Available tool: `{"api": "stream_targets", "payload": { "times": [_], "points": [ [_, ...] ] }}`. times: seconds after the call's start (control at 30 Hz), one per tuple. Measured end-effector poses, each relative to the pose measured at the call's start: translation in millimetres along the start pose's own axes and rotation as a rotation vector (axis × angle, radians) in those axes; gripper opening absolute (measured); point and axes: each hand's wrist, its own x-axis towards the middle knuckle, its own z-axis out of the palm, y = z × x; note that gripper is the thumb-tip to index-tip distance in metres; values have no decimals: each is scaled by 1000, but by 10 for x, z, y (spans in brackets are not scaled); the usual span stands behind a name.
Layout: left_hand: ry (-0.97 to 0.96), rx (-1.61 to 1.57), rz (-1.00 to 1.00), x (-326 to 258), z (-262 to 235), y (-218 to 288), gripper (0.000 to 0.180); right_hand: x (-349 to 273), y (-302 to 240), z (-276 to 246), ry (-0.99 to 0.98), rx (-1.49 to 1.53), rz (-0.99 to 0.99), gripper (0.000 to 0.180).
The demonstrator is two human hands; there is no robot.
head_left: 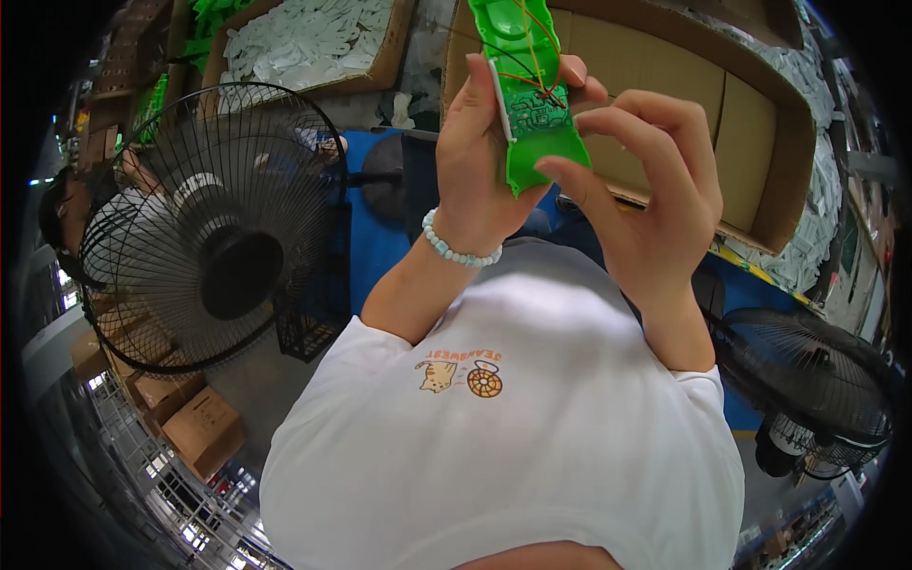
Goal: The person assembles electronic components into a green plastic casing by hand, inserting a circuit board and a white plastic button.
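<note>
My left hand [468,142] grips a bright green plastic housing [551,152] in front of my chest, fingers wrapped round from beneath. Inside the shell lies a small green circuit board [538,112], with thin red, yellow and black wires running from it toward the far end. A narrow white strip [502,103] stands along the board's left side. On the right, my right hand [655,166] has its thumb and index finger apart and curved. Their tips reach the housing's near right edge; whether they press on it is unclear.
A cardboard box [769,204] stands beyond my hands. Another box [399,57] at the far left holds many pale plastic pieces [309,43]. Black caged fans stand at left [237,271] and right [807,370]. Cartons [202,427] are stacked lower left; a person [133,223] is behind the left fan.
</note>
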Motion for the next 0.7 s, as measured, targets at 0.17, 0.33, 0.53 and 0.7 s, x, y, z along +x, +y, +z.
{"api": "stream_targets", "payload": {
  "times": [0.17, 0.33, 0.53, 0.7],
  "points": [
    [-71, 106, 95, -9, -14, -107, 57, -53, -81, 61, -8, -155, 75, 50],
    [-171, 276, 203, -10, -75, -154, 57, -74, -106, 102, -50, -171, 49, 54],
    [-125, 491, 350, -48, -35, -148, 49, -14, -73, 69, -172, -67, 190, 51],
    [132, 730, 412, -18, 82, -168, 41, -36, 176, 171, -126, 299, 361, 38]
  ]
}}
